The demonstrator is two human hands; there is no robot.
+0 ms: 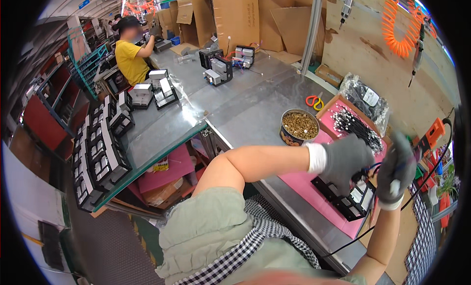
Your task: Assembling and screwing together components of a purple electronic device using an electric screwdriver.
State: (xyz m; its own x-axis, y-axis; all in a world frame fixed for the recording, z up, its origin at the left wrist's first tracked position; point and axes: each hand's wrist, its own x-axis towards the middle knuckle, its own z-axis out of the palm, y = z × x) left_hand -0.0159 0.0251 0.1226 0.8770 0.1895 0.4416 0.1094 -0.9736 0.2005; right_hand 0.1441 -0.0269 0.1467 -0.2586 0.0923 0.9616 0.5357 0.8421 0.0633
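Note:
On a pink foam sheet point(306, 196) at the table's front edge lies a black unit point(349, 200) with silver-grey blocks set in it. My left hand point(347, 160), in a grey glove with a white cuff, reaches down over its far side. The fingers curl beside a small dark part point(361, 176) on the unit; what they grip is partly hidden. My right hand point(396, 172), gloved too, is raised just right of the unit and blurred at the fingertips. Its fingers are curled, with something blue and dark near them that is too smeared to name.
A tin of brass screws point(299, 127), scissors point(315, 102) and a box of black cables point(355, 125) stand beyond my hands. Screwdrivers point(418, 54) hang from orange coiled hoses. Several finished-looking units point(100, 152) line the left table. A co-worker point(130, 54) in yellow works at the far left.

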